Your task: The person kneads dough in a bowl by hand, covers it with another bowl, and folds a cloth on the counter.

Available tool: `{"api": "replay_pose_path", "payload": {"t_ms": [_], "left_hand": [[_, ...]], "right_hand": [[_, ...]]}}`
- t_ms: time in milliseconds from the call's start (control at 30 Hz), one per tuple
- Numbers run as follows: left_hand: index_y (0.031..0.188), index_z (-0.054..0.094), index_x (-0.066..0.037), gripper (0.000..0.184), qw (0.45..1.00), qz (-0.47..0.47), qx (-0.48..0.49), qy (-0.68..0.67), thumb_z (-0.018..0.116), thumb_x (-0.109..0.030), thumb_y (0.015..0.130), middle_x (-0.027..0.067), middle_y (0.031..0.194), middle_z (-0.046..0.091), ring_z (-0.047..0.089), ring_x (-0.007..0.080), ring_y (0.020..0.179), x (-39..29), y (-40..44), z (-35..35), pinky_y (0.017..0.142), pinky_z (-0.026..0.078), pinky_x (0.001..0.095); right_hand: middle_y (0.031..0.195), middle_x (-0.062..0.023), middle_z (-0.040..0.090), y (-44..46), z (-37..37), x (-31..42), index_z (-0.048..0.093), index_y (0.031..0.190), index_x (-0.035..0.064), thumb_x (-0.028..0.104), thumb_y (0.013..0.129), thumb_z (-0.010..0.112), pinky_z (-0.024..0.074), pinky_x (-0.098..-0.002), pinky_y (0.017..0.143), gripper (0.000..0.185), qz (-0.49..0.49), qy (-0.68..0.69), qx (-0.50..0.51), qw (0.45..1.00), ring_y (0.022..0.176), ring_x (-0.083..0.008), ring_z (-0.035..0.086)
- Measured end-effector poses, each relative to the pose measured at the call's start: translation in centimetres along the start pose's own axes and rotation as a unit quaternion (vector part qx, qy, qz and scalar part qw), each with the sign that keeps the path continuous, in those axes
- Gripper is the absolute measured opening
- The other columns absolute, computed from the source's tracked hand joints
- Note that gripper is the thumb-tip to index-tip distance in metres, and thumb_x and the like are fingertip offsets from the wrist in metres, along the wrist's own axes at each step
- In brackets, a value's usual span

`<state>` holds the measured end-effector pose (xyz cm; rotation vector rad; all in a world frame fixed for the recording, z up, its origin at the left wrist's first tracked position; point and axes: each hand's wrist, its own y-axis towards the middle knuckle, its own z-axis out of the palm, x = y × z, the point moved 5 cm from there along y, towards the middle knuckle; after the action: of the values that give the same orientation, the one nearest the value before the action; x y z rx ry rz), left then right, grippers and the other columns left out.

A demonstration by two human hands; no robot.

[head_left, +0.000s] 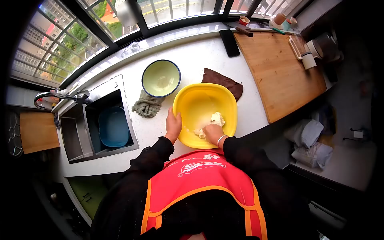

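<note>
A yellow basin (pixel 196 98) stands at the front edge of the white counter, close to my body. My left hand (pixel 173 125) grips its left rim, thumb near the inside and fingers along the outer wall. Inside the basin, my right hand (pixel 213 133) is closed and pressed into pale, lumpy dough (pixel 217 119). Pieces of the dough show on both sides of the fist, and the fingers themselves are mostly hidden. White flour dusts the basin's inner wall. A bracelet circles my right wrist.
Behind the basin are a green bowl (pixel 161 76), a grey-green cloth (pixel 147 105) and a brown cloth (pixel 222 82). To the left is a sink (pixel 133 140) with a blue tub (pixel 116 127). A wooden board (pixel 280 76) and a black phone (pixel 229 43) lie to the right.
</note>
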<state>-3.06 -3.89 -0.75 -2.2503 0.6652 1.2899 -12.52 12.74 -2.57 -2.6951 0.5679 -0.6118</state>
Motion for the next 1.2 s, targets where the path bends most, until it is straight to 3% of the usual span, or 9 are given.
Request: {"api": "replay_pose_path", "payload": {"t_ms": [200,833,900,933,967,1033,1067,1100,1200], "left_hand": [[0.113,0.042,-0.002,0.030,1.000,-0.011,0.002,-0.018,0.051,-0.010,0.085,0.0244,0.094,0.060,0.058,0.0409,0.088,-0.8,1.9,0.3,0.072,0.046,0.0431],[0.112,0.043,0.000,0.031,0.999,0.037,-0.016,-0.015,0.051,-0.009,0.084,0.0243,0.094,0.060,0.058,0.0400,0.087,0.3,2.7,0.1,0.073,0.046,0.0429],[0.112,0.043,0.000,0.032,0.998,0.047,-0.026,0.016,0.052,-0.010,0.083,0.0246,0.095,0.060,0.058,0.0406,0.088,0.2,1.8,0.1,0.073,0.046,0.0438],[0.113,0.043,0.001,0.034,0.998,0.039,-0.028,0.034,0.053,-0.009,0.082,0.0254,0.097,0.059,0.057,0.0403,0.090,-0.2,2.1,0.0,0.075,0.046,0.0422],[0.114,0.044,0.002,0.036,0.998,0.027,-0.025,0.054,0.054,-0.008,0.081,0.0262,0.099,0.059,0.057,0.0401,0.093,-0.3,2.0,-0.2,0.078,0.046,0.0407],[0.114,0.044,0.002,0.035,0.998,0.018,-0.020,0.053,0.054,-0.009,0.082,0.0259,0.099,0.059,0.057,0.0400,0.094,-0.7,1.9,-0.3,0.078,0.046,0.0414],[0.113,0.044,0.001,0.035,0.998,0.003,-0.014,0.057,0.054,-0.009,0.082,0.0256,0.099,0.059,0.057,0.0400,0.094,-0.5,1.8,-0.2,0.077,0.046,0.0421],[0.113,0.044,0.001,0.035,0.998,0.001,-0.016,0.053,0.054,-0.009,0.082,0.0256,0.099,0.059,0.057,0.0400,0.094,-0.4,1.5,-0.2,0.077,0.046,0.0421],[0.113,0.045,0.000,0.035,0.998,-0.003,-0.033,0.053,0.054,-0.010,0.081,0.0250,0.098,0.059,0.057,0.0404,0.093,0.0,2.0,0.0,0.077,0.046,0.0433]], "right_hand": [[0.073,-0.0159,0.063,4.3,-0.5,-0.4,0.066,0.074,0.0071,0.012,0.071,0.056,0.0494,-0.0409,0.064,0.011,0.097,0.093,-0.001,0.991,0.072,-0.0316,0.063],[0.069,-0.0185,0.059,7.7,-2.1,1.3,0.056,0.070,0.0062,0.005,0.066,0.053,0.0444,-0.0463,0.062,0.005,0.024,0.193,-0.104,0.975,0.070,-0.0370,0.058],[0.070,-0.0172,0.060,7.9,-1.6,0.9,0.054,0.073,0.0054,0.006,0.067,0.051,0.0448,-0.0413,0.058,0.006,-0.045,0.168,-0.048,0.984,0.068,-0.0324,0.059],[0.074,-0.0117,0.060,7.9,-2.4,1.1,0.055,0.079,0.0052,0.011,0.070,0.051,0.0446,-0.0334,0.056,0.012,-0.011,0.252,0.094,0.963,0.066,-0.0227,0.057],[0.074,-0.0117,0.060,7.4,-4.3,1.5,0.055,0.079,0.0052,0.011,0.070,0.051,0.0446,-0.0334,0.056,0.012,-0.013,0.248,0.084,0.965,0.066,-0.0227,0.057],[0.077,-0.0061,0.059,4.7,-7.2,2.4,0.056,0.086,0.0052,0.017,0.071,0.055,0.0441,-0.0278,0.057,0.019,0.009,0.367,0.227,0.902,0.066,-0.0159,0.054],[0.079,-0.0054,0.060,4.5,-8.8,1.1,0.058,0.090,0.0030,0.018,0.072,0.056,0.0453,-0.0276,0.059,0.023,0.031,0.404,0.179,0.897,0.068,-0.0143,0.055],[0.083,-0.0181,0.061,5.5,-8.8,-1.3,0.056,0.090,0.0020,0.019,0.075,0.054,0.0462,-0.0347,0.063,0.023,-0.022,0.343,0.033,0.939,0.071,-0.0299,0.060],[0.085,-0.0188,0.062,6.1,-8.5,-6.3,0.059,0.086,0.0022,0.019,0.081,0.049,0.0462,-0.0400,0.071,0.020,0.069,0.206,-0.112,0.970,0.079,-0.0350,0.058]]}}
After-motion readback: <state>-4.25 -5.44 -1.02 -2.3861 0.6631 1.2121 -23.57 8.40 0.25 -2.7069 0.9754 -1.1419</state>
